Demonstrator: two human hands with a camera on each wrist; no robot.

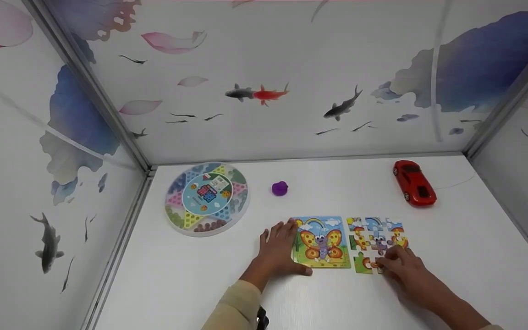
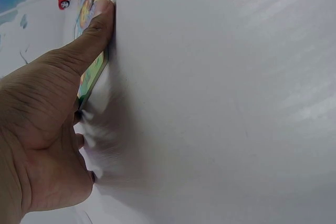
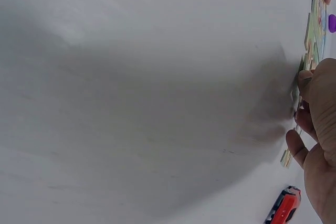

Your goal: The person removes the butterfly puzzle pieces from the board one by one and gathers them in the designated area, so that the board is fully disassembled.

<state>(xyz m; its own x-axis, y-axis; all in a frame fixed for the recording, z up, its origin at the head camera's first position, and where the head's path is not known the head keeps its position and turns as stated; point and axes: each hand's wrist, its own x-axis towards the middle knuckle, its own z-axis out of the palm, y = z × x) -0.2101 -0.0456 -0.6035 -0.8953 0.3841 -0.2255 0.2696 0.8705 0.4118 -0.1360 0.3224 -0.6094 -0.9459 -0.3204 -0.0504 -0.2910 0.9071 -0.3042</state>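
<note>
A square butterfly picture board [image 1: 322, 243] lies flat on the white table. My left hand [image 1: 277, 252] rests beside it, its spread fingers at the left edge and its thumb [image 2: 97, 30] along the near edge. Just right of the board, several loose jigsaw pieces [image 1: 361, 262] form a butterfly picture with narrow gaps between them. At their lower right, my right hand [image 1: 410, 277] has its thumb and bent fingers together on a jigsaw piece [image 1: 376, 266]. That hand covers most of the lower right corner of the pieces.
A round Chinese checkers box [image 1: 206, 199] lies at the back left. Behind the picture board sits a small purple toy [image 1: 280, 188]. A red toy car [image 1: 414, 183] stands at the back right. Printed panels [image 1: 291, 128] wall the table at the back and sides.
</note>
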